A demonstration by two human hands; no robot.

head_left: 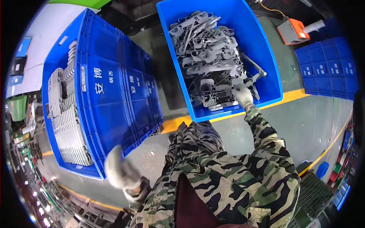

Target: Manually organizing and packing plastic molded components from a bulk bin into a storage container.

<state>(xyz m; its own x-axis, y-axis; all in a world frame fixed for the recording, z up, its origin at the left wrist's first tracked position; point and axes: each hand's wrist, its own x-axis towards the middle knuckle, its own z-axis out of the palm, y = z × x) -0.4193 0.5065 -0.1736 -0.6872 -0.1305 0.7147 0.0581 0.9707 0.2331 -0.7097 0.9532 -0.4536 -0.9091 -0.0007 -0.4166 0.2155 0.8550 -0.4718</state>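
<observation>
- The gray floor (296, 121) spreads beneath everything, crossed by a broad yellow stripe (294, 94).
- On the person's left, a stack of blue crates (108, 110) stands beside the legs, its upper side open.
- Straight ahead is a deep blue bin (272, 72), its near edge just in front of the legs.
- Beyond it to the right stand more blue crates (327, 70).
- A tangled heap of gray parts (213, 57), with darker ones among them, fills much of the bin, some lying flat, some tilted across others.
- Inside the left crates, pale ribbed parts (70, 136) sit packed in tidy rows.
- An orange box (292, 31) with a cord rests past the bin's far right side.
- The gloved left hand (121, 171) is blurred, near the close corner of the left crates and well apart from the heap; I cannot tell how its fingers are set.
- The gloved right hand (244, 98) reaches into the bin's near right portion, fingers pointing away from the body.
- One light gray piece (237, 81) lies right at those fingertips, on the heap's near right side; I cannot tell whether they are clenched on it or only resting there.
</observation>
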